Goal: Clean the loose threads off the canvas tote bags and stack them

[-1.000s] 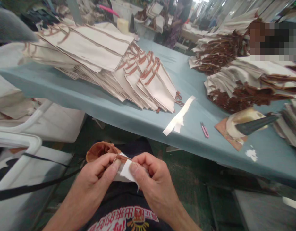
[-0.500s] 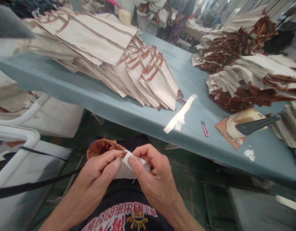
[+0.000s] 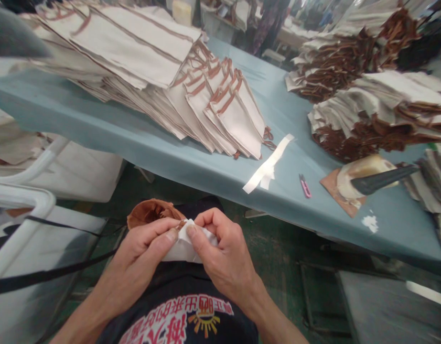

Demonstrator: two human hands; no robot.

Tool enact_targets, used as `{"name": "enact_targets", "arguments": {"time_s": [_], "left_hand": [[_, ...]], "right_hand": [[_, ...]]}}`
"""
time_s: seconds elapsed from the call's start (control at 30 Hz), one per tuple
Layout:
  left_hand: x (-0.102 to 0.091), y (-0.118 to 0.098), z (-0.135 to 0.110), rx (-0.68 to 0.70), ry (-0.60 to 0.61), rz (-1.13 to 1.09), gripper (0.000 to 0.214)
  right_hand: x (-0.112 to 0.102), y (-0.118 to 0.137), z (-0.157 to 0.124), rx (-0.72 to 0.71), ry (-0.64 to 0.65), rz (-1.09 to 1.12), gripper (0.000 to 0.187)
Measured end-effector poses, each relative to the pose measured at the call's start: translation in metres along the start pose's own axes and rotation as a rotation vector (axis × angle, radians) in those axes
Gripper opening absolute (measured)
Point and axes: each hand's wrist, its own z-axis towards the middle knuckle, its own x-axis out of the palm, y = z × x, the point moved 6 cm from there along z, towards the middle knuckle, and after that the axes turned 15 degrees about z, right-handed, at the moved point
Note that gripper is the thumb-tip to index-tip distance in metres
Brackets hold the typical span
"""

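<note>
Over my lap I hold a piece of white cloth (image 3: 186, 249) joined to brown cloth (image 3: 143, 213) that opens out like the mouth of a bag. My left hand (image 3: 143, 251) is closed, its thumb and forefinger pinching the brown edge. Close beside it, my right hand (image 3: 220, 251) grips the white cloth between thumb and bent fingers. The fingertips of both hands nearly meet at the seam, and the exact spot between them is partly hidden.
A blue-covered table (image 3: 163, 165) bears cream cloth bags with brown trim (image 3: 238, 126), white strips (image 3: 268, 167), pink thread snips (image 3: 305, 186) and a black-handled tool (image 3: 381, 180) by a pale container. Brown-and-cream cloth stacks (image 3: 378, 114) lie at right. White bins (image 3: 80, 172) stand at left.
The view has shifted slightly, and the table's things sit a little higher. Both hands stay on the cloth; the white part under my right thumb is folded differently.
</note>
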Motion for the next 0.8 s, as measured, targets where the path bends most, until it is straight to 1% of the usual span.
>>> {"name": "enact_targets", "arguments": {"time_s": [0.1, 0.2, 0.27, 0.37, 0.43, 0.53, 0.63, 0.73, 0.8], "left_hand": [[0.004, 0.011, 0.001, -0.032, 0.054, -0.044, 0.036], [0.006, 0.014, 0.000, -0.043, 0.098, -0.071, 0.037], [0.005, 0.013, 0.000, -0.059, 0.109, -0.078, 0.039], [0.005, 0.015, 0.000, -0.118, 0.109, -0.060, 0.044], [0.007, 0.016, 0.001, -0.113, 0.113, -0.031, 0.044], [0.011, 0.022, 0.003, -0.113, 0.071, -0.010, 0.039], [0.015, 0.029, 0.002, -0.186, 0.004, -0.055, 0.036], [0.019, 0.027, -0.002, -0.203, -0.009, -0.123, 0.034], [0.019, 0.026, -0.005, -0.241, -0.022, -0.145, 0.034]], "right_hand": [[0.000, -0.004, 0.001, 0.050, 0.032, 0.034, 0.025], [0.000, -0.009, 0.002, 0.099, 0.059, 0.074, 0.026], [-0.001, -0.012, 0.004, 0.129, 0.077, 0.096, 0.026], [-0.002, -0.016, 0.006, 0.155, 0.085, 0.109, 0.024], [-0.002, -0.019, 0.006, 0.165, 0.081, 0.118, 0.024], [-0.002, -0.020, 0.005, 0.173, 0.072, 0.118, 0.025], [-0.001, -0.016, 0.004, 0.151, 0.063, 0.078, 0.023], [0.000, -0.015, 0.003, 0.125, 0.062, 0.073, 0.021], [0.001, -0.017, 0.003, 0.134, 0.074, 0.097, 0.020]]}}
